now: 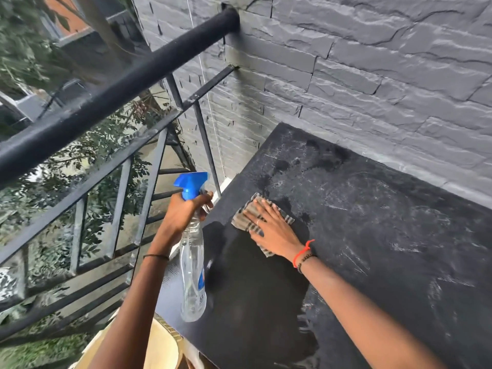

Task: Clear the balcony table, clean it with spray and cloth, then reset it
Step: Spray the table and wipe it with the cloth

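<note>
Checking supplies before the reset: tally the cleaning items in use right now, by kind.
Spray bottle: 1, held in the left hand
Cloth: 1, under the right hand on the table
Total: 2

Looks down and forward from the head, wide-angle, close over the table (386,249) at lower right; takes in railing (106,98) upper left, wall (372,62) upper right.

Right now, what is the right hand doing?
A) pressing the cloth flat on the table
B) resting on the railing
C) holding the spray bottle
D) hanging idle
A: the right hand lies with straight fingers on the cloth on the table, while the left hand holds the spray bottle.
</note>
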Demonstrator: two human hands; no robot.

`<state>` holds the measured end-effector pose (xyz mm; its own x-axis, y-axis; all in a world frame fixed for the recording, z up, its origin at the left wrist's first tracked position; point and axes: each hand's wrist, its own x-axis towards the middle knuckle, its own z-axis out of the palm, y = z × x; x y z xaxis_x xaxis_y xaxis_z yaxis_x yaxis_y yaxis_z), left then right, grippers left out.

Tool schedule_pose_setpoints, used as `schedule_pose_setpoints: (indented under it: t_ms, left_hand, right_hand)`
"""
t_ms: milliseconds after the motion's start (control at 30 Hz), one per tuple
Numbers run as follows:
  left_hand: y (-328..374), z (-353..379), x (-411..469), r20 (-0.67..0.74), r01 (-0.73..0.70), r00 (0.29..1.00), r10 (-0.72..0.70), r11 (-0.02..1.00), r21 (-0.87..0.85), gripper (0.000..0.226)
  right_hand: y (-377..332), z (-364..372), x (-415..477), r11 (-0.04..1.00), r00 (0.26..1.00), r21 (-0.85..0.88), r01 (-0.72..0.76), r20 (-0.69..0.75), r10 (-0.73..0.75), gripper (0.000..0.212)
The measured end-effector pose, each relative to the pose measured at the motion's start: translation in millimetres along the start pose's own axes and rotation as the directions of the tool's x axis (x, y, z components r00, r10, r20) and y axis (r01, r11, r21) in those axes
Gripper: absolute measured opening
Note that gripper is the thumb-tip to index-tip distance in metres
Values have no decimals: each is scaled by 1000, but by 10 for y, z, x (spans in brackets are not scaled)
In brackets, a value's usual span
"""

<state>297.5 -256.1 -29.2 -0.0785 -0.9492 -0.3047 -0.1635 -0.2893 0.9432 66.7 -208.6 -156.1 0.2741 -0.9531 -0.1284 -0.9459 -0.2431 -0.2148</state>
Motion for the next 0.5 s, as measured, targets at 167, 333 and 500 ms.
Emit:
schedule_pose_setpoints:
  t_ms: [167, 333, 500]
  left_hand:
    - [20, -80, 26, 7, 11, 1000, -11, 1000, 3, 9]
    - [40, -141, 66, 3, 6, 1000, -6, 1000, 30, 15]
    - [66, -171, 91, -8, 4, 1000, -4, 1000, 14, 15]
  right_hand:
    - [-426, 69, 301, 998, 1000, 58, -20, -22, 22, 62]
    - [-655, 150, 121, 995, 996, 51, 83, 3, -84, 65]
    - [-500, 214, -298, 975, 974, 0, 224, 44, -223, 66]
